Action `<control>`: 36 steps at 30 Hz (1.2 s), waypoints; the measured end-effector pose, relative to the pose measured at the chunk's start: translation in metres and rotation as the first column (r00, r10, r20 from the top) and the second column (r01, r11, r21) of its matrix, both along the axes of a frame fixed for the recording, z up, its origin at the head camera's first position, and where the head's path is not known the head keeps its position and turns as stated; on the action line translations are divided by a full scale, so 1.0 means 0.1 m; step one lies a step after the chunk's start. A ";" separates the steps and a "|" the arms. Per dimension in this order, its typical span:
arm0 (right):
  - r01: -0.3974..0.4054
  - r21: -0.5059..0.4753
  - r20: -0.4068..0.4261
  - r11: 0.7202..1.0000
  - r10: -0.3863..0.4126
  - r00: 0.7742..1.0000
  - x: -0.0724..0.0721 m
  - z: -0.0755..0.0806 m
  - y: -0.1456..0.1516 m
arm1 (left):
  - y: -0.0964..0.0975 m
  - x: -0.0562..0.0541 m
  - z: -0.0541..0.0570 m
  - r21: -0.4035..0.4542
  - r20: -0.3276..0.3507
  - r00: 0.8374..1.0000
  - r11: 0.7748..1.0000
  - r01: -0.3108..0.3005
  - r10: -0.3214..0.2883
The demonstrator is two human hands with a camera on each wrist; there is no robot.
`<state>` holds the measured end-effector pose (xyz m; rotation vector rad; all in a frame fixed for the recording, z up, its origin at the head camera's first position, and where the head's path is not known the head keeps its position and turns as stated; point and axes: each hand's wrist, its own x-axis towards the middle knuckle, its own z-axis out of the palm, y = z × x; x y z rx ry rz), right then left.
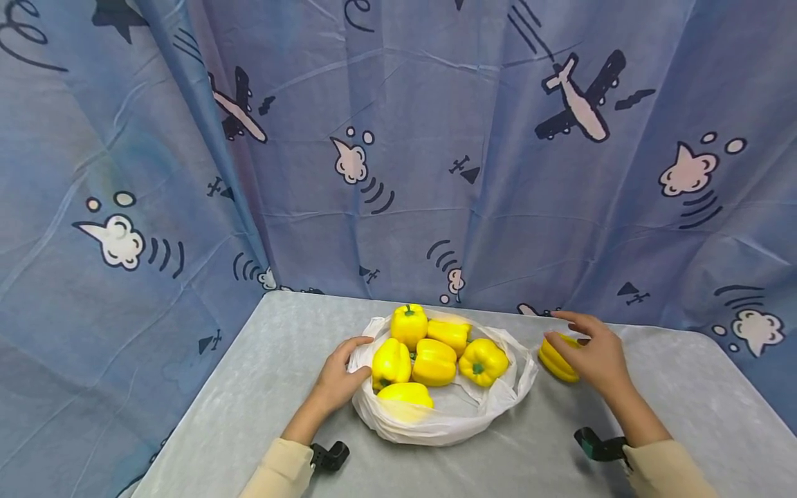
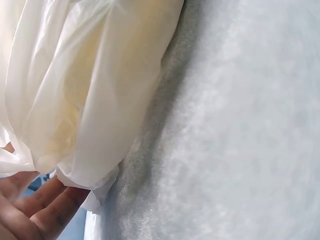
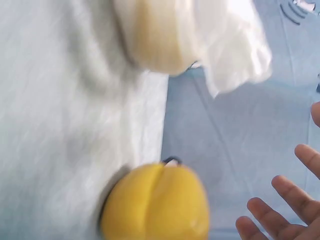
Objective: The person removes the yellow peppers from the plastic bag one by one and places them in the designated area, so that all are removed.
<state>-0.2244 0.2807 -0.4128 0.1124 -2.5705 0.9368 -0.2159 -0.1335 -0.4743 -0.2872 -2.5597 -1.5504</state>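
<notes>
A white plastic bag (image 1: 436, 430) stands with its mouth spread wide, and several yellow bell peppers (image 1: 434, 362) lie inside. My left hand (image 1: 339, 377) holds the bag's left rim, thumb on the inner side and fingers outside. In the left wrist view, those fingers (image 2: 55, 210) lie against the thin plastic (image 2: 105, 110). To the right of the bag, one loose yellow bell pepper (image 1: 556, 361) rests on the table. Over it hovers my right hand (image 1: 600, 356), partly covering it in the head view. The right wrist view shows its fingers (image 3: 295, 197) spread and apart from the pepper (image 3: 155, 205).
A grey cloth covers the table (image 1: 236, 387). Behind and to the left hangs a blue curtain (image 1: 398, 228) printed with planes and clouds, close to the table's back edge. Dark wrist mounts (image 1: 330, 456) sit below both hands.
</notes>
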 end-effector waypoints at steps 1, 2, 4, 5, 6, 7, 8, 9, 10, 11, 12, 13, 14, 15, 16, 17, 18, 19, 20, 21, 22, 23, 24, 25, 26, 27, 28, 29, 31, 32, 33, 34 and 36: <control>-0.006 -0.004 -0.007 1.000 0.006 1.000 0.00 0.02 -0.04 | 0.00 0.00 0.00 0.002 0.001 1.000 1.000 0.000 0.000; -0.014 -0.014 -0.020 1.000 0.014 1.000 0.01 0.04 -0.08 | 0.00 0.00 0.00 0.004 0.002 1.000 1.000 -0.001 0.001; -0.032 -0.027 -0.035 0.999 0.031 0.999 0.02 0.07 -0.16 | 0.00 0.01 0.01 0.006 0.005 1.000 1.000 -0.002 0.002; -0.043 -0.030 -0.046 0.999 0.041 0.998 0.03 0.08 -0.20 | 0.00 0.01 0.01 0.006 0.005 1.000 1.000 -0.002 0.002; -0.055 -0.035 -0.053 0.998 0.053 0.997 0.04 0.09 -0.24 | 0.00 0.01 0.01 0.007 0.007 1.000 1.000 -0.002 0.002; -0.067 -0.039 -0.060 0.997 0.064 0.996 0.06 0.09 -0.29 | 0.00 0.01 0.01 0.007 0.006 1.000 1.000 -0.003 0.002; -0.081 -0.038 -0.065 0.996 0.078 0.995 0.07 0.09 -0.33 | 0.00 0.01 0.01 0.007 0.006 1.000 1.000 -0.002 0.002; -0.093 -0.034 -0.066 0.995 0.091 0.994 0.09 0.09 -0.38 | 0.00 0.01 0.01 0.007 0.004 1.000 1.000 -0.002 0.002; -0.108 -0.031 -0.070 0.994 0.106 0.992 0.10 0.08 -0.42 | 0.00 0.01 0.01 0.009 0.002 1.000 1.000 -0.001 0.001; -0.120 -0.031 -0.069 0.992 0.118 0.991 0.12 0.07 -0.47 | 0.00 0.01 0.01 0.009 0.001 1.000 1.000 -0.001 0.001; -0.130 -0.033 -0.065 0.991 0.128 0.990 0.13 0.07 -0.51 | 0.00 0.01 0.02 0.011 0.001 1.000 1.000 -0.001 0.001; -0.138 -0.036 -0.062 0.990 0.136 0.989 0.14 0.06 -0.56 | 0.00 0.00 0.01 0.010 0.000 1.000 1.000 -0.001 0.001; -0.147 -0.038 -0.058 0.988 0.145 0.988 0.15 0.05 -0.60 | 0.00 0.00 0.01 0.009 0.001 1.000 1.000 -0.001 0.001; -0.157 -0.050 -0.052 0.986 0.155 0.987 0.17 0.05 -0.65 | 0.00 0.00 0.01 0.008 0.002 1.000 1.000 -0.001 0.001; -0.167 -0.061 -0.045 0.984 0.164 0.985 0.18 0.04 -0.70 | 0.00 0.00 0.00 0.007 0.002 1.000 1.000 -0.002 0.002; -0.176 -0.071 -0.039 0.982 0.173 0.984 0.19 0.03 -0.74 | -0.01 0.00 0.00 0.005 0.004 1.000 1.000 -0.003 0.003; -0.186 -0.081 -0.037 0.979 0.184 0.982 0.20 0.02 -0.79 | -0.01 0.00 0.00 0.005 0.005 1.000 1.000 -0.003 0.003; -0.200 -0.091 -0.037 0.976 0.197 0.980 0.22 0.02 -0.83 | -0.01 0.00 -0.01 0.004 0.007 1.000 1.000 -0.003 0.003; -0.213 -0.100 -0.037 0.972 0.210 0.977 0.23 0.01 -0.88 | -0.01 0.00 -0.01 0.004 0.008 1.000 1.000 -0.003 0.003; -0.224 -0.108 -0.038 0.969 0.221 0.975 0.25 0.00 -0.92 | -0.01 0.00 -0.01 0.007 0.010 1.000 1.000 -0.003 0.003; -0.235 -0.113 -0.037 0.965 0.233 0.972 0.26 0.00 -0.96 | -0.01 -0.01 -0.01 0.010 0.011 1.000 1.000 -0.002 0.002; -0.248 -0.120 -0.037 0.961 0.245 0.969 0.27 -0.01 -1.01 | 0.00 -0.01 -0.01 0.012 0.011 1.000 1.000 -0.002 0.002; -0.259 -0.131 -0.036 0.957 0.257 0.966 0.28 -0.01 -1.05 | 0.00 -0.01 -0.01 0.013 0.010 1.000 1.000 -0.002 0.002; -0.272 -0.142 -0.031 0.952 0.270 0.962 0.29 -0.02 -1.08 | 0.00 -0.01 -0.01 0.015 0.008 1.000 1.000 -0.004 0.004; -0.280 -0.152 -0.023 0.948 0.280 0.960 0.30 -0.03 -1.12 | 0.00 -0.01 -0.01 0.016 0.007 1.000 1.000 -0.007 0.007; -0.288 -0.162 -0.013 0.944 0.290 0.957 0.31 -0.03 -1.15 | 0.00 -0.01 -0.01 0.017 0.008 1.000 1.000 -0.009 0.009; -0.297 -0.175 -0.003 0.939 0.301 0.954 0.32 -0.04 -1.19 | 0.00 -0.01 -0.01 0.015 0.008 1.000 1.000 -0.011 0.011; -0.304 -0.188 0.002 0.934 0.310 0.951 0.33 -0.05 -1.22 | 0.00 -0.01 -0.01 0.013 0.009 1.000 1.000 -0.014 0.013; -0.320 -0.209 0.014 0.924 0.329 0.944 0.35 -0.07 -1.27 | 0.00 -0.01 -0.02 0.007 0.007 1.000 1.000 -0.014 0.014; -0.326 -0.217 0.018 0.920 0.337 0.941 0.36 -0.08 -1.30 | 0.00 -0.01 -0.02 0.007 0.012 1.000 1.000 -0.015 0.015; -0.331 -0.222 0.025 0.917 0.344 0.939 0.37 -0.09 -1.33 | -0.01 0.00 -0.02 0.005 0.015 1.000 1.000 -0.014 0.014; -0.333 -0.225 0.032 0.916 0.349 0.937 0.38 -0.10 -1.35 | -0.01 0.00 -0.02 0.004 0.017 1.000 1.000 -0.014 0.014; -0.331 -0.225 0.055 0.916 0.351 0.935 0.40 -0.12 -1.40 | -0.01 0.00 -0.02 0.005 0.016 1.000 1.000 -0.009 0.009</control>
